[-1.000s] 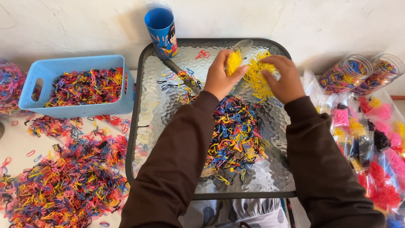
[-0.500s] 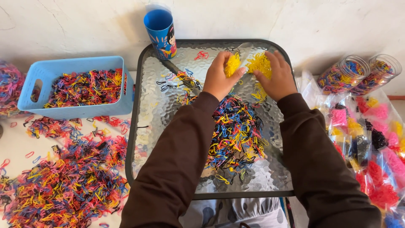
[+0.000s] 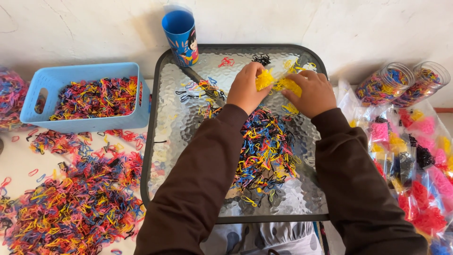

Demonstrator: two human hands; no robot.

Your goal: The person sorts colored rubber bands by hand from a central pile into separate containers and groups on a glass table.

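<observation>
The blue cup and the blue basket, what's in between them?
In the head view, only the bare pale wall and floor lie between the blue cup and the blue basket. The dark table rim sits just beside the basket's right end.

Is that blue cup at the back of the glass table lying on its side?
No. The blue cup stands upright at the back left corner of the glass table, with its open mouth facing up.

Your glass table [image 3: 165,118] carries a mixed pile of bands [image 3: 264,146]; a blue cup [image 3: 180,38] stands at its back edge.
</observation>
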